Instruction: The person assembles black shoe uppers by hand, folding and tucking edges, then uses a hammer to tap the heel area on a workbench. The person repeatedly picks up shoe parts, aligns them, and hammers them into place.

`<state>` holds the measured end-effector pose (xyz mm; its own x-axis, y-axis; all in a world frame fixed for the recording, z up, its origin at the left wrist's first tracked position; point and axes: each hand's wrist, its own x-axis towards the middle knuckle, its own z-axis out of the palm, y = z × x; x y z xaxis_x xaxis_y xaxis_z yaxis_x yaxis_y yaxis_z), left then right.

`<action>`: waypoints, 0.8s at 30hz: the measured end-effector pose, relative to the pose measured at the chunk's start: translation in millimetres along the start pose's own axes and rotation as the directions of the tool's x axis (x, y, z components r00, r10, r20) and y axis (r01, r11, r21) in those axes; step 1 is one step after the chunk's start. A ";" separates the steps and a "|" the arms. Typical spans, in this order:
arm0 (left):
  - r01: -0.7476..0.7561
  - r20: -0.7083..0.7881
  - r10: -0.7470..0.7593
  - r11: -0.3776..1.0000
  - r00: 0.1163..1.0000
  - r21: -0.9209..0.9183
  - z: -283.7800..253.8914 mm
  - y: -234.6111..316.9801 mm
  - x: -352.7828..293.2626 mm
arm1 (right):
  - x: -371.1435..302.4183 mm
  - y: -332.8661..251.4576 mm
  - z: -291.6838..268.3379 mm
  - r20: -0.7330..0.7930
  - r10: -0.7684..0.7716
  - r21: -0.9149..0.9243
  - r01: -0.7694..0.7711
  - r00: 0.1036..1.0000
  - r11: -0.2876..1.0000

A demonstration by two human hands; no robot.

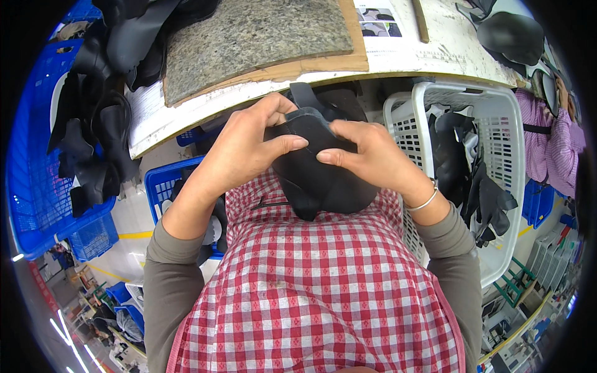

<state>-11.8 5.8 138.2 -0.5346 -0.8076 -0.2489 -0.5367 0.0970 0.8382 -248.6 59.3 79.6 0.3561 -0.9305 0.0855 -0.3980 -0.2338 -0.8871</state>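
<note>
Over my lap, in front of the checked apron (311, 286), I hold a black leather shoe upper (323, 183) with both hands. My left hand (252, 140) grips its top edge on the left, thumb flat on the front face and fingers behind. On the right side my right hand (373, 152) pinches the same edge, thumb also on the front. The two thumbs are close together but apart. A dark strap-like part (303, 95) sticks up just behind the top edge. The lower end of the upper hangs against the apron.
Ahead is a white worktable (429, 62) with a granite slab (261, 46) on a wooden board. Black leather pieces fill a white basket (516, 155) at right and lie over a blue crate (37, 186) at left. Another blue basket (152, 186) stands by my left forearm. A person in a checked sleeve (563, 149) is at far right.
</note>
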 end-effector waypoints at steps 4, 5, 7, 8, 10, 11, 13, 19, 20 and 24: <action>0.005 -0.009 -0.005 1.000 1.000 0.027 -1.5 3.4 0.8 | 9.7 -7.8 6.5 0.024 0.043 0.089 -0.045 0.999 0.995; 0.003 -0.007 -0.003 1.000 1.000 0.026 -2.1 4.4 0.8 | 10.9 -8.2 7.7 0.028 0.035 0.082 -0.038 0.999 0.996; 0.003 0.000 -0.003 0.999 1.000 0.037 -2.6 5.6 0.2 | 11.7 -7.2 8.8 0.034 0.025 0.064 -0.027 0.999 0.998; 0.001 0.004 -0.002 0.999 1.000 0.039 -3.1 5.7 0.0 | 11.5 -5.9 8.7 0.036 0.020 0.053 -0.022 0.999 0.998; -0.002 -0.010 0.002 0.999 1.000 0.045 -3.6 5.3 -1.0 | 10.0 -3.5 8.6 0.049 0.028 0.057 -0.031 0.998 0.998; -0.025 -0.005 0.026 0.999 1.000 0.044 -3.5 4.9 -1.8 | 9.2 -2.5 8.8 0.059 0.039 0.073 -0.044 0.997 0.996; -0.034 0.022 0.033 0.998 0.999 0.060 -3.6 4.6 -3.9 | 7.5 -2.0 10.1 0.065 0.065 0.081 -0.070 0.996 0.994; -0.019 -0.032 0.022 0.996 0.999 0.083 3.4 3.0 -8.9 | 3.6 -7.5 18.0 -0.045 0.078 0.037 -0.077 0.996 0.996; -0.008 -0.037 0.011 0.997 0.999 0.075 3.4 0.9 -6.1 | 2.8 -8.0 18.2 -0.062 0.074 0.009 -0.074 0.995 0.997; 0.069 0.052 -0.056 0.954 0.997 -0.290 5.0 -12.5 7.6 | -1.7 -7.1 19.4 -0.075 0.102 0.010 -0.102 0.992 0.995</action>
<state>-12.4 1.4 123.4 -0.5370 -0.7802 -0.3208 -0.3596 -0.1323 0.9237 -229.9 68.0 76.9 0.2493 -0.9680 0.0279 -0.4236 -0.1349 -0.8958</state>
